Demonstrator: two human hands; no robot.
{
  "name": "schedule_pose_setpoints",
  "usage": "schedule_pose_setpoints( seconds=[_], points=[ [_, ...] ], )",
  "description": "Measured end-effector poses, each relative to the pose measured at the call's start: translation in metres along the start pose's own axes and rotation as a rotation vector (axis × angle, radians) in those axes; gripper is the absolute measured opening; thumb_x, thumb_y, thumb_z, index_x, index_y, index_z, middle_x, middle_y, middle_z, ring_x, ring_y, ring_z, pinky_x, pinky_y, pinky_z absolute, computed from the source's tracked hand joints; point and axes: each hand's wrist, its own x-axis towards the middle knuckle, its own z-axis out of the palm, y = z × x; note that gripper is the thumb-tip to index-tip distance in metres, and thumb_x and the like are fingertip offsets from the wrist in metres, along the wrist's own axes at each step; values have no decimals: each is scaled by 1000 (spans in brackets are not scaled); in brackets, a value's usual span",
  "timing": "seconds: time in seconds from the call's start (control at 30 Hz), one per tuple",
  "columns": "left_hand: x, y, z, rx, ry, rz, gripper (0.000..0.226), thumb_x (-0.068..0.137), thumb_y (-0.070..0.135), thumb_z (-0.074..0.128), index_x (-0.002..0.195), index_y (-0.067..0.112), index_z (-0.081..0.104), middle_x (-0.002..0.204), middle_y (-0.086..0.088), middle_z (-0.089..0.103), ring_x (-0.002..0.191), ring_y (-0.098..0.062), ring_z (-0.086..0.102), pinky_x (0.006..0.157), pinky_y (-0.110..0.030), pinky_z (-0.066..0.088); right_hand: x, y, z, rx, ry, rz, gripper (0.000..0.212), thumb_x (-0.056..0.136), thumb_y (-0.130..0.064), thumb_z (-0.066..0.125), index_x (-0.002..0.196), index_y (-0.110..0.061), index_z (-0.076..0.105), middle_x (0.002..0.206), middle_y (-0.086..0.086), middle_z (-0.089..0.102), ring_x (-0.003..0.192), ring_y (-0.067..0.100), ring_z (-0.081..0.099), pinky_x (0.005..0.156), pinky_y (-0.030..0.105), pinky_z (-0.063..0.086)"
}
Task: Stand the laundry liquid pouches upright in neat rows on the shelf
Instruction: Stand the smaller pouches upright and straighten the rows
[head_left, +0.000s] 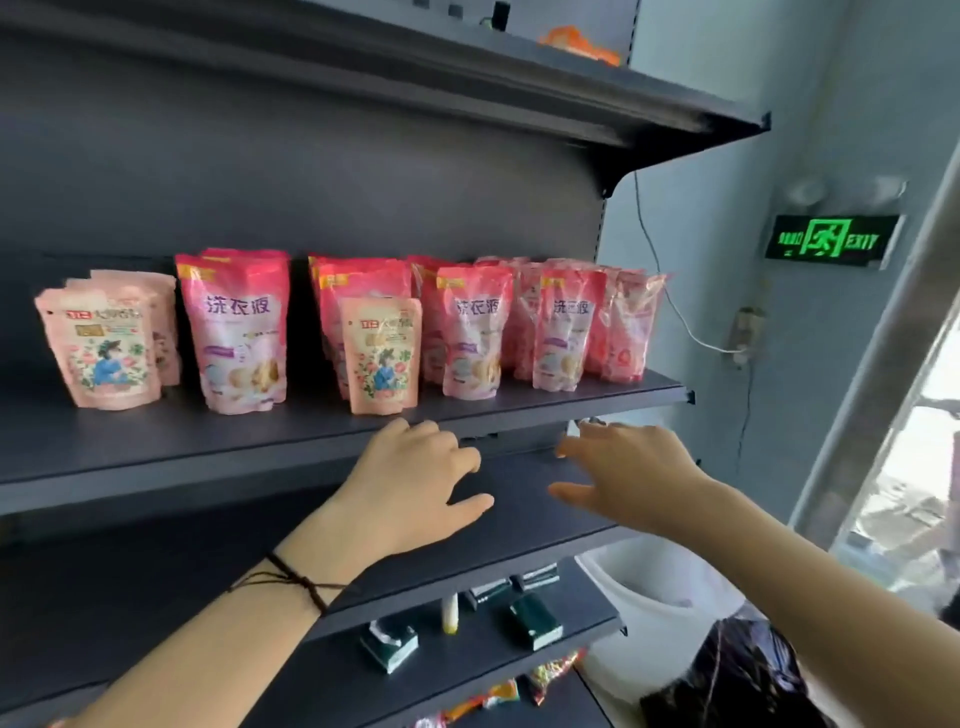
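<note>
The laundry liquid pouches (241, 332), the bright pink ones, all appear upright on the shelf (208, 457), so the standing part looks largely done. Take the small pale pouch (384, 356) at the front as the marker. To its left one pink stack stands alone, directly behind it another is half hidden, and to its right several more run toward the shelf's end. Those furthest right of it crowd together and lean at slightly different angles. The view there is blurred, so I cannot say for certain whether they form true rows. Further left of the marker, past the lone pink stack, stand other pale pouches (104, 348).

What seems left is tidying: evening the gaps, squaring the right-hand cluster, and perhaps moving the marker pouch out from among the pink ones, since it looks like a different product.

Both hands are empty, below and in front of the marker. The left hand (415, 483) is just under it with fingers loosely spread, and the right hand (628, 478) is further right with fingers wide apart.
</note>
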Motion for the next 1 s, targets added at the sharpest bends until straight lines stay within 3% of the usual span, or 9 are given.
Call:
schedule_pose_setpoints(
  seconds=[0.2,0.37,0.5,0.67,0.83,1.0],
  points=[
    [78,38,16,51,19,35,53,89,66,32,119,30,56,112,7,62,112,-17,52,94,-35,33,5,66,39,-11,2,20,52,91,-64,36,128,-30,48,126,-4,57,115,23,56,78,34,45],
    [147,51,35,43,61,36,53,88,67,30,119,31,56,109,9,61,108,-15,52,93,-33,37,35,123,69,-2,19,30,49,91,-63,38,126,-31,50,119,-5,59,109,22,59,68,30,36],
    [203,57,49,3,62,12,54,90,66,30,125,32,53,116,9,60,111,-14,51,95,-35,38,61,171,88,14,37,46,48,92,-63,38,125,-31,51,121,-7,59,109,21,59,71,31,42],
    [254,73,68,-24,109,-27,52,90,64,28,123,32,52,114,9,60,110,-15,51,90,-33,38,84,223,112,40,62,46,48,90,-65,37,124,-33,50,117,-9,60,105,20,60,65,29,38],
    [292,93,94,-152,129,-91,47,91,63,31,122,34,52,120,13,59,115,-11,48,95,-31,39,110,266,140,108,75,71,44,91,-64,36,124,-37,48,112,-10,58,103,17,59,62,27,30],
    [341,110,123,-278,206,-209,48,94,58,34,134,34,43,130,13,53,116,-15,50,89,-32,42,148,307,173,167,84,106,46,90,-65,37,124,-37,48,114,-11,60,104,16,60,64,28,34]
  ],
)
